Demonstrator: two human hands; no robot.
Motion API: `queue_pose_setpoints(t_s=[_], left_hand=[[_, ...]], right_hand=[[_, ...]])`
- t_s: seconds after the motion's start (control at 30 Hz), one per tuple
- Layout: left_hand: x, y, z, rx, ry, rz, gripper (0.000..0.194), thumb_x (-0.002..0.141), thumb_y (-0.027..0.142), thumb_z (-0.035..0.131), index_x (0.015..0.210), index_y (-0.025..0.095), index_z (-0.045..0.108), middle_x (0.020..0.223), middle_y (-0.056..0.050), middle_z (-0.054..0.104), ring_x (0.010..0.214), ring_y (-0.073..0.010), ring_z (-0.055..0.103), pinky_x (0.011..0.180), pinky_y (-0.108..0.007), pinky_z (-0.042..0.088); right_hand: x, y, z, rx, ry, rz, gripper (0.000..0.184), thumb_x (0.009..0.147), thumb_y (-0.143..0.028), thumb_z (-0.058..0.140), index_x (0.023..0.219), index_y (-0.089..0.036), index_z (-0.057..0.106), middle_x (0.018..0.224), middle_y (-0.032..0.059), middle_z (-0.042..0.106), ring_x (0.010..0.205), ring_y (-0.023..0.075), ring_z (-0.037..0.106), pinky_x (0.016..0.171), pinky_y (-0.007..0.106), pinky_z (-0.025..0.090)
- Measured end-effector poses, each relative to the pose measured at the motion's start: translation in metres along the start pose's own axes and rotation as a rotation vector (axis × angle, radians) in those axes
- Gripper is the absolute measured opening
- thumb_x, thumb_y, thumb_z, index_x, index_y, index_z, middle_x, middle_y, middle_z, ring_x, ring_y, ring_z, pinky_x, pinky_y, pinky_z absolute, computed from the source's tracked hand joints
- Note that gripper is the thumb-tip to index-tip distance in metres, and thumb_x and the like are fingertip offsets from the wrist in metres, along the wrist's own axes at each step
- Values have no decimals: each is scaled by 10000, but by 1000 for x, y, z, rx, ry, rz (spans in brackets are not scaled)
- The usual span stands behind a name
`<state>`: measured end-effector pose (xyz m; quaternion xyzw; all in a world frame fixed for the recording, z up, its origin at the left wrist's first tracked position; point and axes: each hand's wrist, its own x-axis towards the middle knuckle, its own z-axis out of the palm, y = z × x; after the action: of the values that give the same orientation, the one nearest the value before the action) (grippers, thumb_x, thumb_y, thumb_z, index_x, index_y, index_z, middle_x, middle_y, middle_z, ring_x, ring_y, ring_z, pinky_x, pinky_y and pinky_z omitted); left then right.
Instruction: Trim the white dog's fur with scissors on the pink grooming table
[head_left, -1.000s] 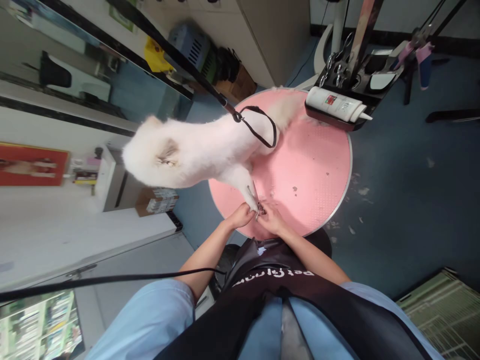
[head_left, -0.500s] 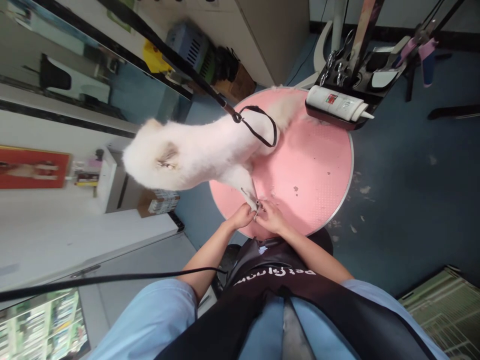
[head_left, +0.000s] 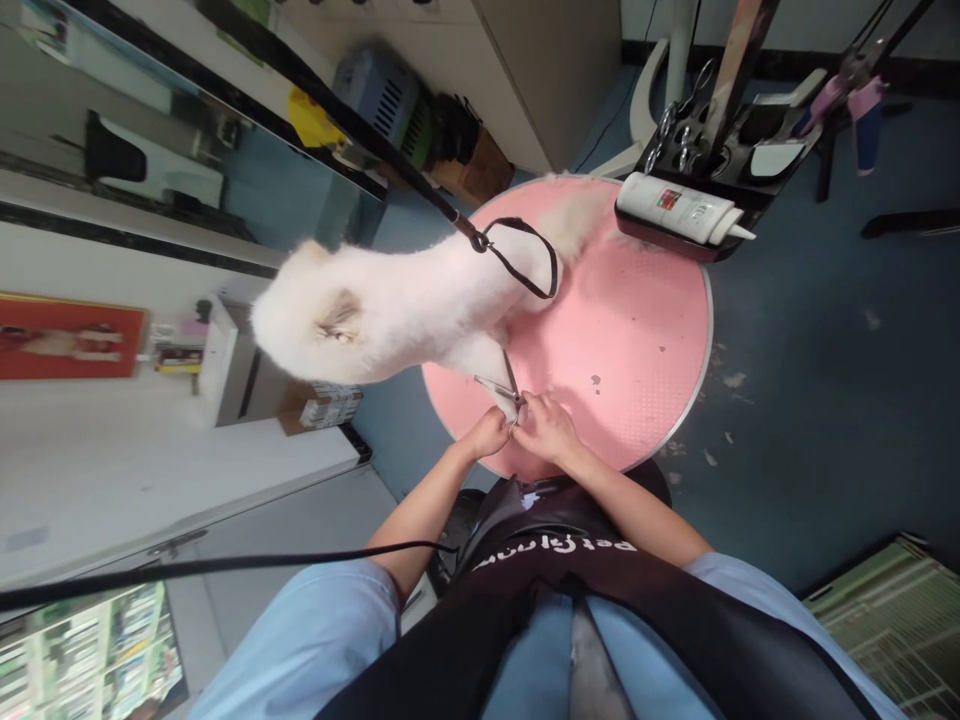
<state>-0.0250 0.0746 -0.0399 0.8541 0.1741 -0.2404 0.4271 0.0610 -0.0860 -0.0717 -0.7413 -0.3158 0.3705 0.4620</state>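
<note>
The scissors [head_left: 517,400] are between the two hands, at the lower end of the front leg [head_left: 482,354] of the white dog [head_left: 427,290], above the pink round worktop [head_left: 634,350]. The right hand [head_left: 551,428] grasps them and is the nearer one to them; the left hand [head_left: 487,432] is closed around the foot end of this leg, and the paw itself is hidden. The leg has its long axis running from the dog's body toward the hands. The blades [head_left: 491,384] are spread and point away from the hands: one lies across the leg in the view, the other follows its right edge. If they touch it, I cannot tell
</note>
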Motion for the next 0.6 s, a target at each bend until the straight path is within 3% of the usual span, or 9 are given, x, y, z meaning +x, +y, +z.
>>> queue_pose_setpoints(t_s=[0.13,0.3,0.4,0.5,0.6], left_hand=[[0,-2,1,-12,22,-22,455,780,90,498,1206,112,655,1341,-142,645,1278,-254,586,1186,-442,390],[-1,-2,2,-19,27,0,489,790,99,506,1262,124,629,1378,-133,621,1374,-251,507,1218,-433,347],[-1,-5,4,-24,22,-9,488,769,69,484,1227,127,643,1340,-124,643,1317,-249,558,1186,-424,390],[-2,-7,5,-27,26,-22,430,760,63,483,1148,109,664,1268,-135,673,1230,-263,609,1145,-435,430],[-2,-6,6,-37,16,-48,360,766,65,485,1068,109,677,1143,-121,712,1175,-263,634,1110,-425,462]], right_hand=[[4,-6,-6,-7,-67,22,540,925,-202,457,1459,-125,483,1245,198,637,1128,321,610,953,457,501],[9,-4,-12,-77,-40,-15,577,890,-248,538,1446,-101,493,1231,209,633,1123,335,598,946,453,495],[12,-1,-16,-65,-59,-42,524,908,-196,478,1429,-147,508,1170,169,666,1038,287,628,868,391,514],[14,2,-22,-68,-43,-71,536,883,-246,556,1410,-160,517,1185,161,660,1040,290,620,866,384,506],[17,3,-28,-40,-54,-80,478,891,-180,501,1365,-149,544,1159,159,664,1015,275,621,857,374,493]])
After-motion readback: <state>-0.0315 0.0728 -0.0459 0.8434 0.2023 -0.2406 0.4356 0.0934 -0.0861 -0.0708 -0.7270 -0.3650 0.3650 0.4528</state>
